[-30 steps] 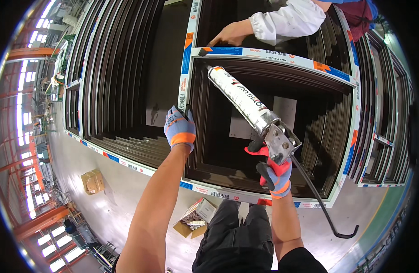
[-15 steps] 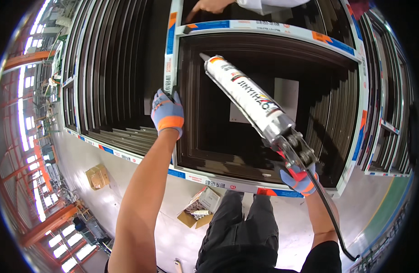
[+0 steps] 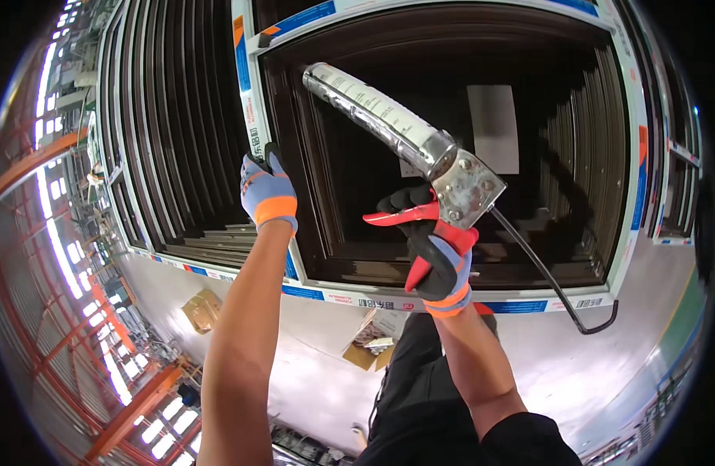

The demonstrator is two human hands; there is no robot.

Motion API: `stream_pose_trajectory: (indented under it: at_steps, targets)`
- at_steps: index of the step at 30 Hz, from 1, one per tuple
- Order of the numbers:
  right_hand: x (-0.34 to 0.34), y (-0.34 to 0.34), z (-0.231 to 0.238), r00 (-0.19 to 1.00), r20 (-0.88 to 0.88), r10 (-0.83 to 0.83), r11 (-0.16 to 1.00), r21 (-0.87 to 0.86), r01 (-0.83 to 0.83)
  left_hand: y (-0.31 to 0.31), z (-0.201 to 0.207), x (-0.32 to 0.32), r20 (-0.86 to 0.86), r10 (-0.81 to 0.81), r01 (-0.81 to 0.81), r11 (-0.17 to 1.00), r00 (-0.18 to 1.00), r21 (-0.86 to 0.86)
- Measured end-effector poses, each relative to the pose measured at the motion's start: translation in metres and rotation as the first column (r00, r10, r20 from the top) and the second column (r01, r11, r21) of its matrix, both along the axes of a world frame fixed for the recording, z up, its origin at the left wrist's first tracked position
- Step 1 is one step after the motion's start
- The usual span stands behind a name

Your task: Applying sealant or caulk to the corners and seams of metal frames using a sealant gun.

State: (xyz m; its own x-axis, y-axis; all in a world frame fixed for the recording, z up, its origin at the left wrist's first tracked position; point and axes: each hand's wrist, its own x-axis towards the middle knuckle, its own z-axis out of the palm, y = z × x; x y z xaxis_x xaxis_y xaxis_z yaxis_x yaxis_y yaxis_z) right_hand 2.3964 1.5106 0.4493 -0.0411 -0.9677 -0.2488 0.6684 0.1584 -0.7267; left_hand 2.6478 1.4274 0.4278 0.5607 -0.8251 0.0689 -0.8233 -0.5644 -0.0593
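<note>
My right hand (image 3: 444, 268), in a blue-grey glove with black fingers and an orange cuff, grips the red handle and trigger of a caulking gun (image 3: 471, 190). A white-labelled sealant tube (image 3: 373, 105) lies in the gun's cradle, slanting up to the left over the dark opening. The gun's bent rod (image 3: 547, 268) sticks out toward the lower right. My left hand (image 3: 270, 193), gloved alike, is closed over the upright bar of a window frame (image 3: 252, 109). That frame is dark inside, with white, blue and orange film on its face.
Dark frames (image 3: 171, 116) are stacked beneath, and further ones (image 3: 676, 179) stand at the right. Inside the opening lies a pale sheet (image 3: 495, 128). On the floor are an opened carton (image 3: 373, 342) and a brown box (image 3: 202, 311). Orange beams (image 3: 132, 412) rise at the left.
My right hand has swung inward to the left and turned the gun, so another side of the tube shows. My left hand stays on the bar. Another person's hand has left the view.
</note>
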Motion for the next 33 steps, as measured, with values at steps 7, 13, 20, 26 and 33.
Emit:
stream_pose_trajectory:
  at_steps: [7,13,20,26,33]
  targets:
    - [0.026,0.001,-0.006,0.987,0.122,-0.103,0.991,0.103,0.091,0.001,0.0,0.001,-0.06,0.04,-0.041,0.999,0.997,-0.008]
    - [0.036,-0.004,-0.01,0.986,0.143,-0.086,0.986,0.153,0.064,0.0,0.004,-0.001,-0.124,0.037,-0.033,0.999,0.992,0.032]
    - [0.046,-0.004,-0.01,0.985,0.141,-0.099,0.988,0.131,0.08,0.0,0.003,-0.002,-0.084,0.028,-0.024,0.998,0.996,0.051]
    - [0.047,-0.009,-0.012,0.969,0.214,-0.123,0.98,0.182,0.084,0.001,0.006,-0.005,-0.029,0.033,-0.03,0.997,0.999,0.074]
    - [0.04,-0.005,-0.01,0.977,0.185,-0.106,0.985,0.156,0.078,0.0,0.004,-0.001,-0.03,0.034,-0.031,0.996,0.999,0.078]
